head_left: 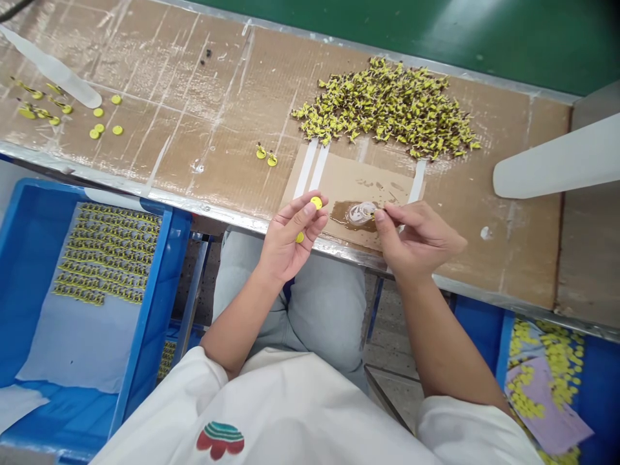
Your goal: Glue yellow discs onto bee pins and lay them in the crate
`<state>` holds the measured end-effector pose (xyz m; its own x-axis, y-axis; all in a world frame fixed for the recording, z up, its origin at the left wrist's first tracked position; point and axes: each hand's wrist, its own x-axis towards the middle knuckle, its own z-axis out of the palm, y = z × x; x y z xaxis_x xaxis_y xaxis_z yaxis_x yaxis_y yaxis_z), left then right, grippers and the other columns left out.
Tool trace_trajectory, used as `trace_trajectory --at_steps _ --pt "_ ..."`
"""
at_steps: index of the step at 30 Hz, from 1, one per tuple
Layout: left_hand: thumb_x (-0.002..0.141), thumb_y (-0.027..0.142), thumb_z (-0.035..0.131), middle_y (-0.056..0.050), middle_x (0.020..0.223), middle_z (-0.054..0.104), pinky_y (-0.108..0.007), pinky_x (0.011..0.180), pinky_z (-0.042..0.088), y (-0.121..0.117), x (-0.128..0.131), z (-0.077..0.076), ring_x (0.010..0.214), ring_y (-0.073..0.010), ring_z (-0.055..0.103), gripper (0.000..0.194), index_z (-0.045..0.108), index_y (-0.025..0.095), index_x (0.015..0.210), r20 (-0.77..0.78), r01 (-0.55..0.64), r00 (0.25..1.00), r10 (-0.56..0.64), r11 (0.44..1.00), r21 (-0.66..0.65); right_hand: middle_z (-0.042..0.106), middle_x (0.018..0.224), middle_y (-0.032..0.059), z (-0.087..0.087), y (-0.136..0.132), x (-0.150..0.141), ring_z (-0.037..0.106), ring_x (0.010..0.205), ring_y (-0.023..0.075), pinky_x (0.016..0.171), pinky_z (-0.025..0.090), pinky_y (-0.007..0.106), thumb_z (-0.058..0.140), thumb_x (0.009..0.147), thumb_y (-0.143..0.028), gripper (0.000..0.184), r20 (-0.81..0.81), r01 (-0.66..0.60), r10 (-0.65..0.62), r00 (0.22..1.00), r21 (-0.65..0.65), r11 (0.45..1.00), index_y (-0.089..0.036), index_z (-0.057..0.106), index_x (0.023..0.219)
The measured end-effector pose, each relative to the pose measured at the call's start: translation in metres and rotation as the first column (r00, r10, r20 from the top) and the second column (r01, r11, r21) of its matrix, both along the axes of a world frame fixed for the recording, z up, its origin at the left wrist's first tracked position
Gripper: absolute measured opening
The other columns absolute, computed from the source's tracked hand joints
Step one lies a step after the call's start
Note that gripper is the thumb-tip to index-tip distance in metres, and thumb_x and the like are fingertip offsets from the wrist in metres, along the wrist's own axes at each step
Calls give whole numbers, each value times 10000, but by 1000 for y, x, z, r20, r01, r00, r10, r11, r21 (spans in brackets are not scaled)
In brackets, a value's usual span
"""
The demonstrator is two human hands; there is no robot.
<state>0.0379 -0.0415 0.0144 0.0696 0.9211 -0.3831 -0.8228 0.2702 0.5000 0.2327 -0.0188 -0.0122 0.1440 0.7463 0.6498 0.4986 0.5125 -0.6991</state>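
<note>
Between the thumb and index finger of my left hand is a small yellow disc. A second yellow disc shows lower in the same palm. My right hand pinches a tiny dark-and-yellow figure, mostly hidden by the fingertips. Its fingertips are beside a clear whitish blob ringed by a wet brown stain on a cardboard sheet. Behind that sheet lies a large heap of small yellow-and-brown figures. Two figures on yellow discs stand on the table left of the sheet.
Loose yellow discs and several assembled pieces lie at the far left of the table. A blue bin below left holds rows of pieces. Another blue bin below right holds yellow discs. White tapered objects flank the table.
</note>
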Motion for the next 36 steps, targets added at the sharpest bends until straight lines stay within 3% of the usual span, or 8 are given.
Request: trace_trajectory --at_steps 6,11,14,18,25,29,36 --pt "858 139 733 -14 1017 775 -136 911 560 0 0 -1 899 -67 747 147 785 171 992 -10 40 999 -39 997 63 722 711 2 -2 -1 0 651 611 174 619 558 352 840 727 -219 197 -39 -8 7 999 -16 1000 -270 796 911" --pt "858 153 740 -8 1020 771 -214 1011 544 -1 1 -1 958 -97 750 174 774 197 1024 -13 30 999 -30 999 14 752 786 13 1 0 -2 695 689 173 684 588 342 846 758 -248 159 -236 -21 11 972 -41 999 -265 798 908" --pt "875 174 728 -15 1020 770 -237 1034 538 -3 1 0 985 -108 749 174 764 198 1044 -2 32 999 -32 999 -42 765 809 1 9 -4 -5 720 716 165 697 611 318 879 725 -282 172 -390 19 -61 919 -110 994 -266 792 873" --pt "872 173 731 -14 1007 770 -184 942 571 -8 5 3 895 -83 754 154 759 181 1023 50 60 997 -56 996 -69 755 747 -29 29 -15 -15 714 638 147 662 635 306 903 701 -299 195 -527 -12 -89 845 -186 982 -259 783 850" --pt "791 261 823 -15 1016 785 -209 866 599 -18 17 10 944 -141 765 216 767 217 995 14 96 995 -96 995 -25 783 861 -8 54 -37 -42 762 756 181 720 675 325 863 758 -269 169 -476 -55 -73 876 -250 967 -246 771 898" --pt "764 292 845 -26 1028 792 -260 913 591 -23 22 12 1042 -195 752 258 771 222 1001 -1 96 995 -97 995 -36 789 895 9 55 -40 -53 775 807 198 783 681 343 846 781 -259 156 -493 -129 -12 870 -251 959 -233 762 910" --pt "765 260 844 -27 990 799 -306 1006 558 -24 24 12 1050 -202 751 228 783 206 978 26 72 997 -71 997 -41 795 900 17 53 -40 -61 779 832 207 804 680 354 852 774 -226 136 -549 -176 21 836 -231 957 -227 779 889"
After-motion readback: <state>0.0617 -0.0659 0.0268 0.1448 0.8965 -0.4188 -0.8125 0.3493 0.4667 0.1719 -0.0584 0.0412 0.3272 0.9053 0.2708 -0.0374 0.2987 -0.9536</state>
